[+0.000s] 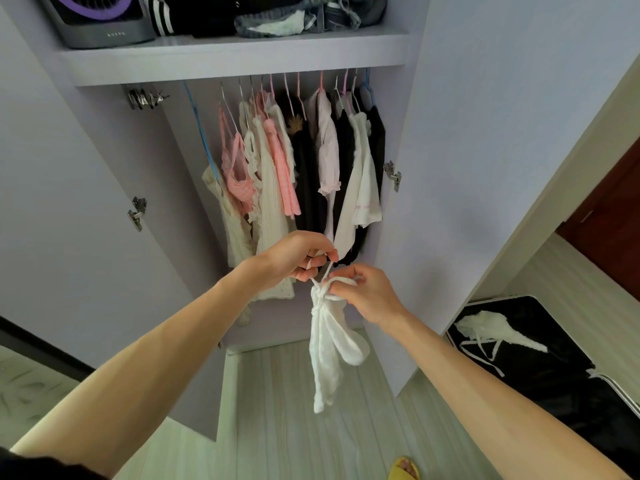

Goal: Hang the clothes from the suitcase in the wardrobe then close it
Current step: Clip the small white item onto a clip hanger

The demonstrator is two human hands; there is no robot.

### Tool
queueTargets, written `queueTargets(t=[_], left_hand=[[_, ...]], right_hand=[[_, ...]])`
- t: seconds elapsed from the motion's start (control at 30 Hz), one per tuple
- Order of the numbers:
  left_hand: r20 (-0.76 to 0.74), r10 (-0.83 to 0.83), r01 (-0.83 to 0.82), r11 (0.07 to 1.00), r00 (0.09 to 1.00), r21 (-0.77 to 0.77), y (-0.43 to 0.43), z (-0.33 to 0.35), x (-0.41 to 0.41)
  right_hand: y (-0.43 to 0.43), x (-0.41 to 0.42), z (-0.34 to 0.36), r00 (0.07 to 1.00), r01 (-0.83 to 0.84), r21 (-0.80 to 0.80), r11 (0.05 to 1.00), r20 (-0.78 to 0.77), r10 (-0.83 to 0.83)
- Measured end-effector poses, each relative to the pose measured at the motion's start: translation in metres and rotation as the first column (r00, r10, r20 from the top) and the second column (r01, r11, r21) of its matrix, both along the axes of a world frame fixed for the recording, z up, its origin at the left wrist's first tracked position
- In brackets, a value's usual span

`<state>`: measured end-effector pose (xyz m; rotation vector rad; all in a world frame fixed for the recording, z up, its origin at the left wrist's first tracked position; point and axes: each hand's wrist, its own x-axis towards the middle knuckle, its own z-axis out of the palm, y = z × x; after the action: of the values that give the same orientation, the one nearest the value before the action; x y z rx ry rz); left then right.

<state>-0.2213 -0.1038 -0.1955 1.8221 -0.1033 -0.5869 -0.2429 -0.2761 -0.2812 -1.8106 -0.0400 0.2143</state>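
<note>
Both hands up in front of the open wardrobe (242,58), working on one white garment (332,344). Left hand (301,259): fingers curled, pinching a thin white strap (328,268) at its upper end. Right hand (370,294): fingertips pinching the looped strap and bunched knot at the garment's top. The garment hangs free below the hands, over the floor at the wardrobe's front edge, touching nothing else. No hanger in either hand.

Step in hand, as I read it: sorting out tangled straps before hanging.

- Hold one strap end fixed with the left hand and let the right tease the loop loose; pulling both ways would likely tighten the knot.
- Cloth looks light and limp, so the body will swing; keep it hanging straight down so the straps show which is which.
- A hanger is needed next; can't tell if any on the rail is spare. Hung clothes (277,174) crowd the middle and right end; the left end by the blue hanger (201,133) looks loosest.
- Thin straps may slip off a hanger, so seat them well in.

Suitcase (554,368) lies open at the lower right, with another white piece (498,332) near its back corner, so the task isn't finished. Both doors (69,202) open.
</note>
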Motion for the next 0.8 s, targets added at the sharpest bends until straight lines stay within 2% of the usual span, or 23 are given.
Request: queueTargets(t=[0.17, 0.37, 0.5, 0.63, 0.7, 0.8], left_hand=[[0.037, -0.017, 0.016, 0.999, 0.999, 0.038, -0.006, 0.004, -0.001], [0.185, 0.105, -0.136, 0.976, 0.977, 0.169, 0.009, -0.02, 0.004], [0.157, 0.149, -0.171, 0.975, 0.976, 0.139, 0.011, -0.036, 0.001], [0.086, 0.055, -0.062, 0.995, 0.995, 0.083, 0.007, -0.05, -0.003], [0.135, -0.024, 0.0, 0.985, 0.991, 0.174, 0.003, -0.054, -0.005], [0.245, -0.094, 0.01, 0.947, 0.965, 0.322, -0.004, -0.059, -0.006]], right_hand=[[0.004, 0.004, 0.003, 0.999, 0.016, 0.003, 1.0, 0.046, -0.017], [-0.007, 0.003, 0.003, 0.995, 0.096, 0.038, 0.995, 0.033, -0.098], [-0.014, 0.004, 0.002, 0.994, 0.112, 0.067, 0.991, 0.002, -0.112], [-0.017, 0.007, 0.007, 0.99, 0.142, 0.064, 0.988, 0.012, -0.143], [-0.019, 0.008, 0.008, 0.988, 0.156, 0.068, 0.985, 0.014, -0.157], [-0.02, 0.009, 0.007, 0.989, 0.147, 0.066, 0.987, 0.012, -0.148]])
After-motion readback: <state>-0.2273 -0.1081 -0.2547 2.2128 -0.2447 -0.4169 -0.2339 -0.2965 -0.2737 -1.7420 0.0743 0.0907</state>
